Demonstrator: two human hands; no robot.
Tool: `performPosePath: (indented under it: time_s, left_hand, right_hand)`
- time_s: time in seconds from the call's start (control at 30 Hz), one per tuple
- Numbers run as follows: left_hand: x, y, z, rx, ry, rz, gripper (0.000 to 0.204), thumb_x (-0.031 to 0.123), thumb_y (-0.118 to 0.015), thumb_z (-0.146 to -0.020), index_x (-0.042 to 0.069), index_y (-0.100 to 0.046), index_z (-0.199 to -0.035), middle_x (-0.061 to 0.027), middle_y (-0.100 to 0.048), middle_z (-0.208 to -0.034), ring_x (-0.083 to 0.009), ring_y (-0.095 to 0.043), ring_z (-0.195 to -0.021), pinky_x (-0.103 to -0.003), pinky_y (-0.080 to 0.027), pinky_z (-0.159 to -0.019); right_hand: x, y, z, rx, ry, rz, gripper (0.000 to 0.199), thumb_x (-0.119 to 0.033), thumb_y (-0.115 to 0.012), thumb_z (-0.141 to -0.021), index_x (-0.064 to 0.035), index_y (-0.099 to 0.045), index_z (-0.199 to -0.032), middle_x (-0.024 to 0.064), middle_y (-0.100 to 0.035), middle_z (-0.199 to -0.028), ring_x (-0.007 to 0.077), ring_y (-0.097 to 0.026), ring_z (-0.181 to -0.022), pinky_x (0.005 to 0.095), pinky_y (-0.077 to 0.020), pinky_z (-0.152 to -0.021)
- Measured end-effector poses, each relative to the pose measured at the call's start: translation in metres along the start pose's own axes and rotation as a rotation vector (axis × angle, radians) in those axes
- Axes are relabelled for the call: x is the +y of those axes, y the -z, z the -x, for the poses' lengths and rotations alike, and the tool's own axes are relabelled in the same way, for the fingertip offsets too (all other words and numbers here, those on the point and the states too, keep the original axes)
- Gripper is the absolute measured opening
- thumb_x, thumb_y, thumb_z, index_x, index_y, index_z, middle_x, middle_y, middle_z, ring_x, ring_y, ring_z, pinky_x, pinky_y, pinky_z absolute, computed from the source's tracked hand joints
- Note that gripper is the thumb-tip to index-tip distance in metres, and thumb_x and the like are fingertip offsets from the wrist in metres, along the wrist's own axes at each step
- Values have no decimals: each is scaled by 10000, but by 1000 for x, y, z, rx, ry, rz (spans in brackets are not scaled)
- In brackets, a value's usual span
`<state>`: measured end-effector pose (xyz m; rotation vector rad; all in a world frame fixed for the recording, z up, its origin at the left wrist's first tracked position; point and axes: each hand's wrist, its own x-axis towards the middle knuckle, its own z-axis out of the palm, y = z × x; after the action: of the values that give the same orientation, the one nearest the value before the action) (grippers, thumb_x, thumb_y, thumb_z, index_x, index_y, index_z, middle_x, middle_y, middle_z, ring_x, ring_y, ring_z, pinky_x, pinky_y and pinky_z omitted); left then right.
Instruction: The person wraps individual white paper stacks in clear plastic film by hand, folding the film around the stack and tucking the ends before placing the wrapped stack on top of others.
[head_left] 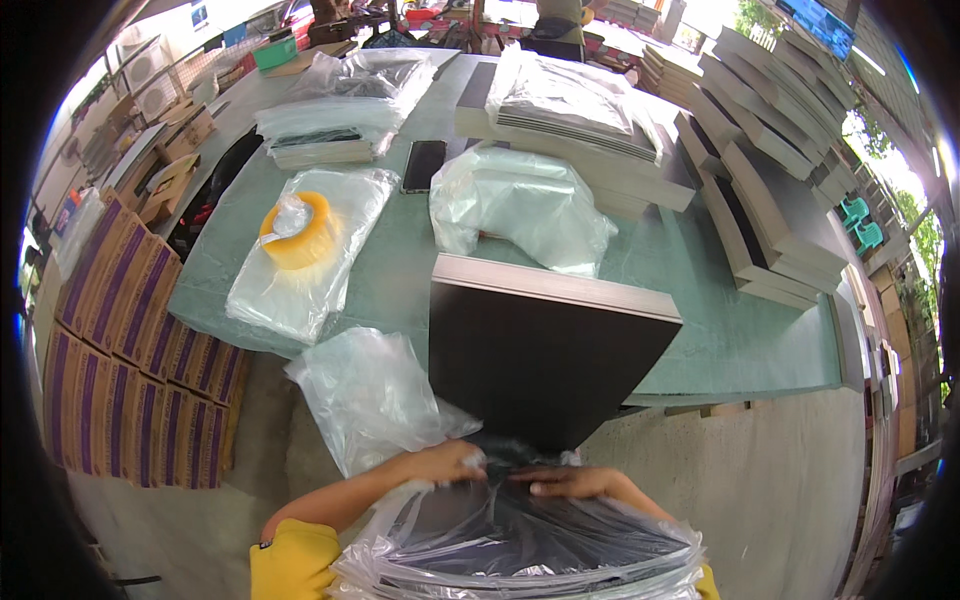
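Dark flat panel (545,365), matte black face with a pale metallic strip along its far edge, juts off the near edge of the green surface (740,340) toward the person. Its near corner goes down into the mouth of a clear plastic bag (520,545): thin, glossy, heavily crinkled film, bunched at the rim.

Left hand (445,462): fingers pinched on the bag's rim, just left of the panel's corner. Right hand (575,483): fingers laid flat and closed along the rim on the other side, a thumbnail showing. Both hands touch the film; whether either also touches the panel can't be made out.

The bag's lower part is cut off by the frame's bottom edge. Something dark lies inside it, blurred by glare. Yellow sleeve (292,560) at the left forearm.

A loose clear bag (365,395) hangs off the surface's near edge, just beside the left hand. Farther back: roll of yellowish tape (297,230) resting on a flat stack of clear bags (300,260); a puffed bag (520,205); a dark phone (424,165). Stacked panels (760,200) in rows to the right. Purple-striped cartons (120,340) on the floor, left.
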<state>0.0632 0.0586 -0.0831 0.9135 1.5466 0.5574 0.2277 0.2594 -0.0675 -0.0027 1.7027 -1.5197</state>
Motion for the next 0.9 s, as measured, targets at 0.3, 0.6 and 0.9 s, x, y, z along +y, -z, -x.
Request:
performPosePath:
  time_s: [0.3,0.6,0.9]
  left_hand:
    - [157,40,31,880,-972,-99,197,200,-519,-836,14,-540,-900,-116,-583,-778,-225,-574,-743,-307,-450,-663]
    - [129,83,75,1229,-705,510,288,312,-474,-857,29,-524,-881,9,-449,-579,-61,-409,-502,-201,-335,-459]
    - [128,52,52,885,-493,585,259,244,-637,-766,4,-565,-832,-18,-563,-719,-75,-495,-664,-227,-402,-581]
  right_hand:
    - [-105,22,-7,541,632,100,238,-196,-583,-800,2,-542,-925,55,-559,-807,140,-522,-802,280,-428,-728]
    - [-102,31,14,758,607,-304,207,-111,-583,-789,18,-577,-951,-6,-571,-875,47,-469,-794,202,-380,-700]
    - [-124,20,15,837,639,-76,108,-97,-578,-755,-5,-525,-778,-17,-449,-634,36,-378,-627,208,-334,-541]
